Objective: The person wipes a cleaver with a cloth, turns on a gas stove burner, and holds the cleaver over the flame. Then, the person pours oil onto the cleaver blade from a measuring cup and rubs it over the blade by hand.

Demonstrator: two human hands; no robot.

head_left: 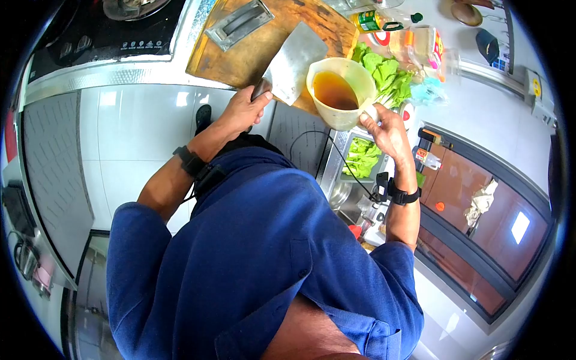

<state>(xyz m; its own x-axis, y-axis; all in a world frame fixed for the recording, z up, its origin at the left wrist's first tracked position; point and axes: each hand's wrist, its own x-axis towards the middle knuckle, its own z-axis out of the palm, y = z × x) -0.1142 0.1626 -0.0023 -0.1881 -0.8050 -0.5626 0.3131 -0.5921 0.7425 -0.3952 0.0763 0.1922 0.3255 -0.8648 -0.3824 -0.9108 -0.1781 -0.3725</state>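
My left hand (246, 110) is closed around the dark handle of a wide cleaver (297, 60), its broad metal blade pointing up and right over a wooden cutting board (231, 69). Fingers of my right hand (389, 129) grip the handle of a pale translucent jug (367, 78). Brown liquid shows inside the jug, which is beside the blade, at the board's near right edge. Leafy greens (387, 75) lie just behind and right of the jug. On the board's far left part rests a metal slicer-like tool (240, 25).
A black cooktop (108, 36) is at the upper left. An oil bottle (372, 21) and plastic packages (420, 45) stand at the upper right. More greens (362, 157) sit in a sink or tray below the jug. A black cable (336, 147) hangs near my right wrist.
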